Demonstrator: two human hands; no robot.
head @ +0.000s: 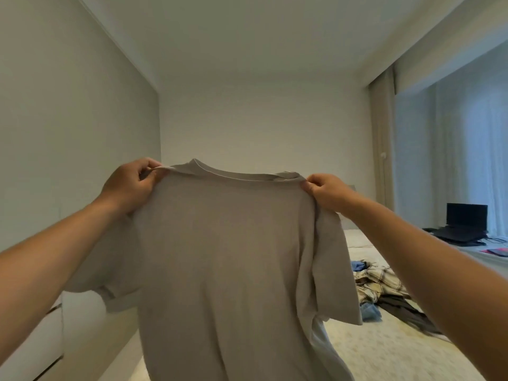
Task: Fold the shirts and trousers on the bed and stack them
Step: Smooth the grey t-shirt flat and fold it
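Holding a grey-beige T-shirt (225, 257) up in the air by its shoulders, both arms raised, high over the bed (384, 350). Left hand (132, 185) has fingers curled, pinching the shoulder seam on its side; the cloth bunches into a small ridge over the knuckles. Right hand (327, 192) does the same at the other shoulder, thumb and fingers nipped onto the seam edge. Neither hand is loose or spread.

Shirt: soft matte knit, no print visible, ribbed round collar sagging in a shallow curve between the two hands. Body hangs straight down as a broad panel with faint vertical drape lines; the hem runs out of view at the bottom. Short sleeves droop outward on both sides; the left one shows a darker band at the cuff, the right one folds forward in a flat flap.

Bed sits low and to the right, mostly behind the shirt, covered in a pale cream spread with a fine nubby texture. On it, right of the shirt, lies an unfolded heap: a cream-and-dark plaid shirt (382, 281), crumpled; blue fabric (358, 265) behind it and another blue patch near the sleeve; dark grey-brown trousers (406, 309) spread flat toward the right forearm.

Far right, an open black laptop (464, 224) on a pale surface by sheer white curtains (472, 149). Plain smooth walls and ceiling.
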